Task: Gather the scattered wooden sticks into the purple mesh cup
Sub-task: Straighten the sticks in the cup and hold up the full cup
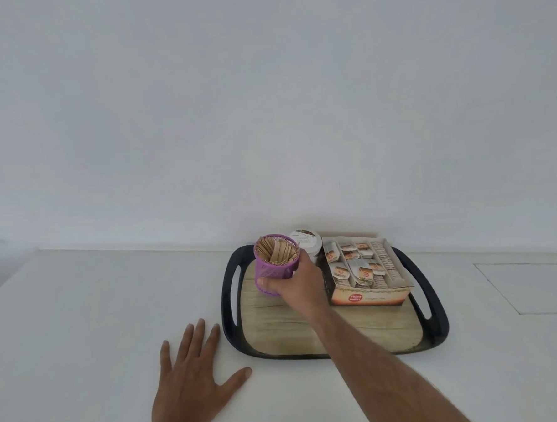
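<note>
While my left hand [196,382] lies flat on the white counter [98,319] with its fingers spread and nothing in it, my right hand [299,283] is wrapped around the purple mesh cup [271,271]. My thumb crosses the cup's near side and my fingers curl round its right side, so the grip is closed on it. The cup leans a little toward me at the far left corner of the black tray [229,315], and I cannot tell whether its base touches the tray's wood-patterned floor. The wooden sticks [278,253] stand packed inside the cup, their ends showing at its mouth. Just behind the cup sits a white round tub [308,241], and to its right an open box of tea bags [362,271] rests on the tray.
</note>
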